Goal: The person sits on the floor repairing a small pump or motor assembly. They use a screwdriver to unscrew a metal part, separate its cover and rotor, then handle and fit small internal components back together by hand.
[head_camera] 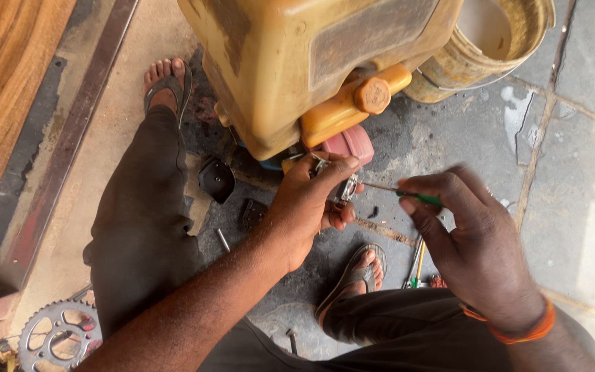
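Both forearms are seen closest. A small metal part (pixel 342 187) is clasped in the left hand (pixel 308 207), fingers wrapped round it, just below the yellow jerrycan (pixel 297 62). A green-handled screwdriver (pixel 408 195) is pinched shut in the right hand (pixel 473 238), tip touching the part. The part is judged rigid, light, likely greasy; best held by its body. The jerrycan's contents are hidden; the bucket (pixel 518 34) interior appears pale, contents unclear.

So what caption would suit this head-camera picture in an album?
Seated person's left hand holds a small metal part while the right hand applies a green-handled screwdriver.
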